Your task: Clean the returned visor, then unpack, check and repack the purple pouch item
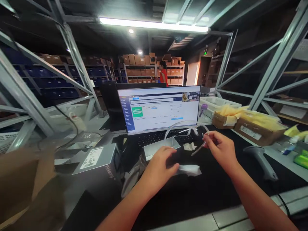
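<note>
My right hand (220, 149) pinches a clear flexible tube (183, 123) between thumb and fingertips. The tube arches leftward in front of the monitor, and its short free end hangs below my fingers. Its other end drops toward a small open box (149, 151) with a pale inside and dark outer walls. My left hand (161, 165) grips this box at its near side, fingers over the rim and thumb lower down. White clear-looking pieces (192, 131) lie by the keyboard (151, 138). A crumpled white scrap (190, 146) and a translucent plastic wrapper (189, 170) rest near the box.
A lit monitor (158, 112) stands behind the keyboard. At left are a grey printed box (98, 163) and an open carton (21, 183). A barcode scanner (262, 162) lies right, below cartons of yellow packets (260, 128). A person in red (163, 75) is by the far shelves.
</note>
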`<state>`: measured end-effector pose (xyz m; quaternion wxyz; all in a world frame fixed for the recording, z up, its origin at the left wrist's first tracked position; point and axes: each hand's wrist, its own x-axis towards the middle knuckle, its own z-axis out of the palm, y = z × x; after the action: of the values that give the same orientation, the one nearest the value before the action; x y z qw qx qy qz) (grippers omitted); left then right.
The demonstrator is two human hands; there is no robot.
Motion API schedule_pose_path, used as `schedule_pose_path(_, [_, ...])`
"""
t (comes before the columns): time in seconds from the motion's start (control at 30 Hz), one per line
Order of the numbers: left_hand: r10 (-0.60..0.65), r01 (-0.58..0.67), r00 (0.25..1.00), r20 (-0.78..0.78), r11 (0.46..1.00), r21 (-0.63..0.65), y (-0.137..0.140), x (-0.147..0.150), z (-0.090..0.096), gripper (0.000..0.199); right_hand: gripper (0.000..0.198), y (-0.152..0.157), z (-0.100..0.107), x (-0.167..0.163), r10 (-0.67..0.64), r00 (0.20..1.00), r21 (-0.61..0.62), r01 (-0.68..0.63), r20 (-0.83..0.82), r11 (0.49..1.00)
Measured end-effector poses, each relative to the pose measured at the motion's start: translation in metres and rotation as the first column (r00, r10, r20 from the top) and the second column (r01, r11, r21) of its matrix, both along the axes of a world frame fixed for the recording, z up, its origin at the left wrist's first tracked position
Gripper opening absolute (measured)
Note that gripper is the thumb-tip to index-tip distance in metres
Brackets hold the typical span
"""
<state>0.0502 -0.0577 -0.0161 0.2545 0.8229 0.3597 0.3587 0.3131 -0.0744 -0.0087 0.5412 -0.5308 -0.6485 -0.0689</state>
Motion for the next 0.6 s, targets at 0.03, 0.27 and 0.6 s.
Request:
schedule_pose_path(0.03, [0.005,-0.005,0.999,-0.033,1.0,0.001,0.0,0.002,-0.001,0.032,0.025,0.0,-0.004,0.009,0.015,0.995,-0.046,-0.02,-0.103,0.999])
schedule_pose_path(0.27, [0.092,-0.088,0.932,-0.35,0.996,0.028,0.005,0.01,0.003,0.018,0.034,0.003,-0.035,0.054,0.056,0.855,-0.026,-0.081,-0.516,0.996])
schedule_pose_path(0.6, [-0.1,0.233,0.748,-0.656,0.965,0.118,-0.021,0.06,-0.06,0.095,0.026,0.002,-0.039,0.061,-0.025,0.825,-0.005,0.026,-0.565,1.0])
